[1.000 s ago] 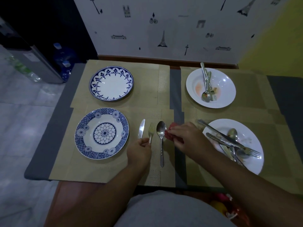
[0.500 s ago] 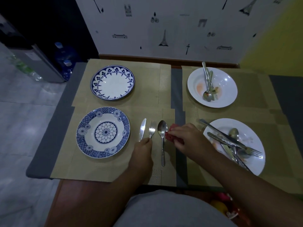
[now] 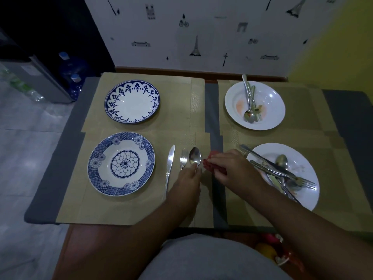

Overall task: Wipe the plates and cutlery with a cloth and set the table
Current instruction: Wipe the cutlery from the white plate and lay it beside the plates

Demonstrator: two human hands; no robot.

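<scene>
A knife (image 3: 169, 168), a fork (image 3: 183, 158) and a spoon (image 3: 195, 155) lie side by side right of the blue patterned plate (image 3: 121, 164). My left hand (image 3: 186, 181) covers the fork and spoon handles, a fingertip touching the spoon's neck. My right hand (image 3: 232, 168) grips a red cloth (image 3: 212, 165) just right of the spoon. A second blue-rimmed plate (image 3: 132, 102) sits farther back. Two white plates hold dirty cutlery: the near one (image 3: 302, 168) with several pieces, the far one (image 3: 272, 102) with a spoon and fork.
Tan placemats (image 3: 181, 209) cover a grey table (image 3: 50, 188) that ends at the wall. Water bottles (image 3: 70, 77) stand on the floor at the back left. Colourful objects (image 3: 270, 251) lie below the table's front edge at the right.
My left hand slid right from the fork's handle onto the spoon. The right hand with the cloth stayed nearly still.
</scene>
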